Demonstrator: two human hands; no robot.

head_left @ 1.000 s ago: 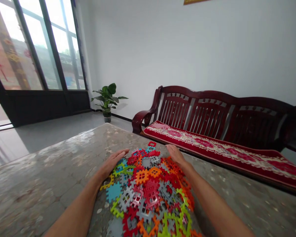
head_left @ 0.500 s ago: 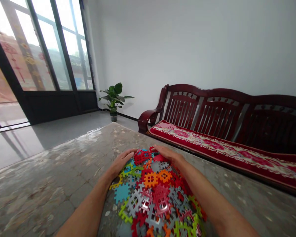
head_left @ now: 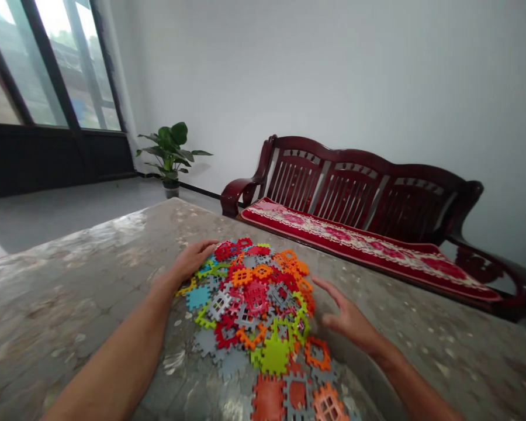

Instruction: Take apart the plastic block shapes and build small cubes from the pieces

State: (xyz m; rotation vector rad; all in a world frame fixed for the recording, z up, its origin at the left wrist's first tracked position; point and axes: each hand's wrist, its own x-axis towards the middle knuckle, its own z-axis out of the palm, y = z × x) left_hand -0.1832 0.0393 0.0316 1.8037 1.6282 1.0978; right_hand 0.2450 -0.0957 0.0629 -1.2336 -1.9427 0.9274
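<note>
A heap of flat, notched plastic pieces in red, orange, grey, green and blue lies on the patterned grey table. My left hand rests at the heap's far left edge, fingers extended beside the red and blue pieces and holding nothing. To the right of the heap, my right hand is apart from the pieces, its thumb and fingers spread with nothing between them. Nearer to me, flat square pieces in orange and grey lie at the heap's front.
Behind the table stands a dark red wooden bench with a red floral cushion. A potted plant is on the floor at the back left, near the dark-framed glass doors.
The view has turned right and shows more of the pieces in front. My right hand has come off the heap's far side and moved right and nearer; my left hand stays at the left edge.
</note>
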